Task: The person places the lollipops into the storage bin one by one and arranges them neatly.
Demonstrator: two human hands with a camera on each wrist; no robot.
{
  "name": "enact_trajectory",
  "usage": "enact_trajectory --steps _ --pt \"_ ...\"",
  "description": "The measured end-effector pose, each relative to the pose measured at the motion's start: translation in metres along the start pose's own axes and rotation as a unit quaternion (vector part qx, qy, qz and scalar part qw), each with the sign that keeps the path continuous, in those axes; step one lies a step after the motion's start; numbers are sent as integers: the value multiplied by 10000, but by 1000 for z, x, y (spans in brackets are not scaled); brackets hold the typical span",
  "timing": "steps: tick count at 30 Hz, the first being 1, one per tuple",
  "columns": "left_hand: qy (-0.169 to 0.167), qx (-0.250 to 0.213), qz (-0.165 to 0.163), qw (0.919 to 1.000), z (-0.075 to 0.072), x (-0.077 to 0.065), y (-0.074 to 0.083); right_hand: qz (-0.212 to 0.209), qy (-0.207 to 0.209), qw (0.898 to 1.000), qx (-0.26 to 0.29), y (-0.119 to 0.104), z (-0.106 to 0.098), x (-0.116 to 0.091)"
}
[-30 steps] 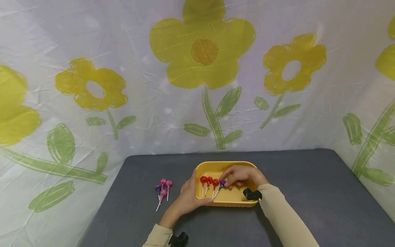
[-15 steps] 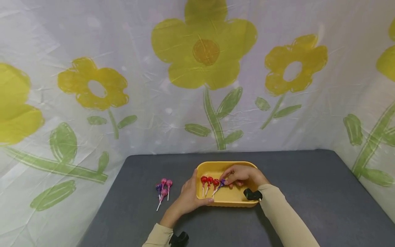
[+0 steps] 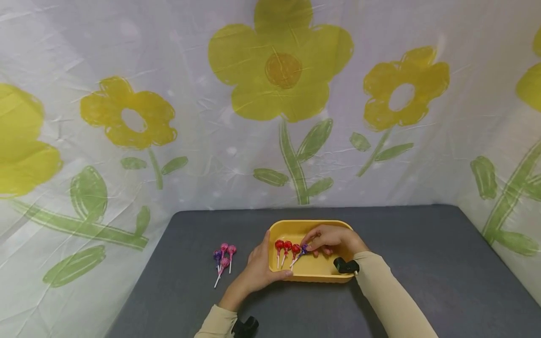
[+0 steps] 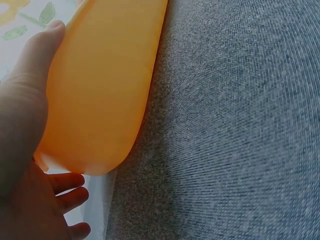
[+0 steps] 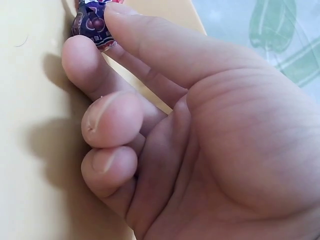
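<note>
A yellow tray stands on the dark table. My left hand grips its left end, thumb along the near rim and fingers at the outer wall; the left wrist view shows the thumb over the edge of the tray. Inside the tray my right hand pinches the head of a purple-wrapped lollipop between thumb and fingers. Its white stick slants down left, close to the red lollipop. Two more red lollipops lie left of that one. The right wrist view shows the purple wrapper at my fingertips.
Left of the tray, a small group of pink lollipops and a purple lollipop lies on the grey table. A flower-printed curtain hangs behind the table and along both sides.
The purple lollipop in my right hand has tilted slightly, its stick now lying more slanted toward the red lollipop's stick. My left hand stays on the tray.
</note>
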State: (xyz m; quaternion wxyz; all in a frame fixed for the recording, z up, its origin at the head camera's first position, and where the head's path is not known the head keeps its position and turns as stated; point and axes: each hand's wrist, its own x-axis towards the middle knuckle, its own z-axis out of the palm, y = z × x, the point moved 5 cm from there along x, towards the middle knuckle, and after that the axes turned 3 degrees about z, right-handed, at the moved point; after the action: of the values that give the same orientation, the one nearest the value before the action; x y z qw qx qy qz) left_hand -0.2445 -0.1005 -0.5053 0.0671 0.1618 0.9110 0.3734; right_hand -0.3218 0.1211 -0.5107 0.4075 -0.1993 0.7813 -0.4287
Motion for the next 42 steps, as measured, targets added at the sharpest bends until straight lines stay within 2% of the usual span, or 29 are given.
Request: enact_trajectory --steps 8,15,28,42 --pt "-14 -57 -89 9999 0 -3 0 155 155 9997 70 2 4 0" --pt "41 -6 0 10000 -3 -1 2 71 142 9999 50 0 0 2" --pt "41 -48 -43 10000 -1 0 0 99 146 9998 -95 -1 -1 0" --pt "4 -10 26 10000 -1 1 1 126 121 9998 -3 1 -1 0"
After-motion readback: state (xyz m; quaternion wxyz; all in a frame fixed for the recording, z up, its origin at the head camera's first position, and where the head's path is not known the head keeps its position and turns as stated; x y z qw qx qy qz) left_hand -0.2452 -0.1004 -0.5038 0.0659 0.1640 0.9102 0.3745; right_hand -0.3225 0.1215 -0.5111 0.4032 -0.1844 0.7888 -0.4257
